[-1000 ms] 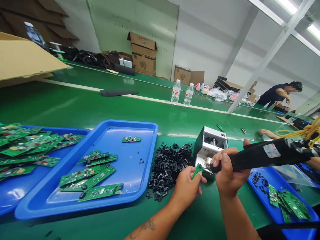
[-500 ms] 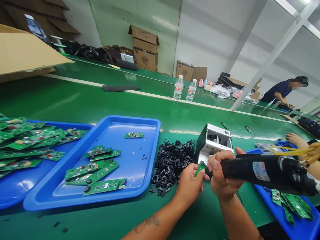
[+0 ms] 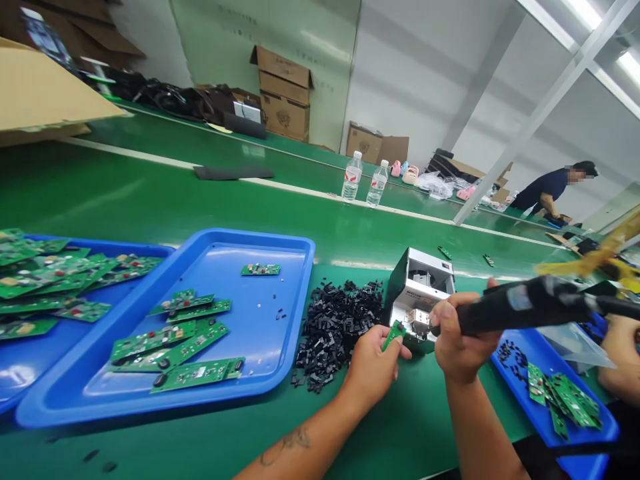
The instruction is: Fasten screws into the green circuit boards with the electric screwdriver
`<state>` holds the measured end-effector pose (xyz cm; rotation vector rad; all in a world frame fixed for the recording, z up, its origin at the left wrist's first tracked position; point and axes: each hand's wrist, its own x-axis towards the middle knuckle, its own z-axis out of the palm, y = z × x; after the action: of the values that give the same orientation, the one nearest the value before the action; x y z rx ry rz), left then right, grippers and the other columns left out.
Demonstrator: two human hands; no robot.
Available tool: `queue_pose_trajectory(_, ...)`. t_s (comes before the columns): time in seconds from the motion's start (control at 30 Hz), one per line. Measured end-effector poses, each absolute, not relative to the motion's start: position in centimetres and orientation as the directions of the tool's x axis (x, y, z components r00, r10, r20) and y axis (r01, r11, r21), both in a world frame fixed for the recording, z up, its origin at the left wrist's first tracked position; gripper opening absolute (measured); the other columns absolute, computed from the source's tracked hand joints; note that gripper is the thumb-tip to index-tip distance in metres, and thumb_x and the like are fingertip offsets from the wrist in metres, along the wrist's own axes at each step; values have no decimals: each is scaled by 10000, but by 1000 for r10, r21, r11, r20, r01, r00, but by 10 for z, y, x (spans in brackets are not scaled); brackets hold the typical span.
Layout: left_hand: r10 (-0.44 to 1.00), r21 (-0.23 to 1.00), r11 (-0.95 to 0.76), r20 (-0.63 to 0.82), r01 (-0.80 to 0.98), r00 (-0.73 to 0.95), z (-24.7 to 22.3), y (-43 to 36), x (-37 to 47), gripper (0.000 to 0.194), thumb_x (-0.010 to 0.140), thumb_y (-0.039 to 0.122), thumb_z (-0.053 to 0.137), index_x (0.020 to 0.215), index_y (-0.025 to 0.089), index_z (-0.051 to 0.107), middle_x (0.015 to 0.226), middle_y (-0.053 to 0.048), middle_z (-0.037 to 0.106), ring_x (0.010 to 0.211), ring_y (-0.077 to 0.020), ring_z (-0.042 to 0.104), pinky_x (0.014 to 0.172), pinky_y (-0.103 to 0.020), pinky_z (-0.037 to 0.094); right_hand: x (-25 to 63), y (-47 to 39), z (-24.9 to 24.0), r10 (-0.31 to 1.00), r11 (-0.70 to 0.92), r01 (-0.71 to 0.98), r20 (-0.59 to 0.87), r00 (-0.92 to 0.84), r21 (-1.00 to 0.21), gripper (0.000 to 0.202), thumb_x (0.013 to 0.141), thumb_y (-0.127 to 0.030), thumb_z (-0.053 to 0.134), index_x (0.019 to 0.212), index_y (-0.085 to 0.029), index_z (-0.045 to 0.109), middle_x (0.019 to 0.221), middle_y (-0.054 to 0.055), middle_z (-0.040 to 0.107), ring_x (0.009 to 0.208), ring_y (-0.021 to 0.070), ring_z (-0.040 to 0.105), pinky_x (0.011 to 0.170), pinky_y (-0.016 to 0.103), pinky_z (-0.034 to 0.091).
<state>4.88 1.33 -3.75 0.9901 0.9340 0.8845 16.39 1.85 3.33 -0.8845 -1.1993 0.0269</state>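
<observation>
In my left hand [image 3: 376, 359] a small green circuit board [image 3: 394, 335] is pinched between thumb and fingers, with a dark part at its upper end. My right hand [image 3: 463, 340] is wrapped round a black electric screwdriver [image 3: 515, 305], its tip pointing left toward a white and black screw feeder [image 3: 414, 283]. The tip itself is hidden by my fingers and the feeder's front. Left of the feeder lies a heap of small black plastic parts [image 3: 337, 327], close behind my left hand.
A blue tray [image 3: 295, 333] with several circuit boards [image 3: 197, 373] stands left, beside another blue tray [image 3: 30, 393] piled with boards. A third blue tray [image 3: 583, 457] is at right, near another person's hand [image 3: 623, 353]. Two water bottles [image 3: 352, 179] stand behind.
The screwdriver has swung away from the board to the right, and my right hand has moved with it. More of the feeder's front now shows. My left hand still holds the board.
</observation>
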Motion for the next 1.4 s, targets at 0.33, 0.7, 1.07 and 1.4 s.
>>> queue_pose_trajectory(0.33,908,932,312,-234,-187,346,-33,13,47,199,858,368,613,872,183,541,767,-48,756,382,-71,456,392,-212,309,150,9,49,560,684,223,696,449,-694,607,900,-176,667,1442,-303,425,700,-101,554,474,87,535,505,260,508)
queue_pose_trajectory(0.7,903,922,316,-220,-224,368,-35,13,45,213,852,384,604,862,186,526,732,-34,728,376,-70,448,397,-213,317,124,20,48,493,747,237,756,430,-622,649,927,-179,618,1495,-342,352,737,-95,498,493,83,528,519,267,531)
queue_pose_trajectory(1.07,908,922,310,-216,-231,359,-35,14,46,197,847,378,613,852,197,534,509,77,544,367,-91,436,375,-205,300,125,23,39,553,732,228,755,351,-642,610,906,-180,649,1444,-312,394,759,-91,543,514,89,549,562,281,516)
queue_pose_trajectory(1.4,912,926,301,-209,-230,353,-40,16,48,187,858,372,612,835,206,528,444,92,497,366,-97,412,382,-200,304,126,28,26,588,704,262,748,307,-661,449,888,-245,686,1279,-270,467,760,-86,532,565,88,552,626,297,522)
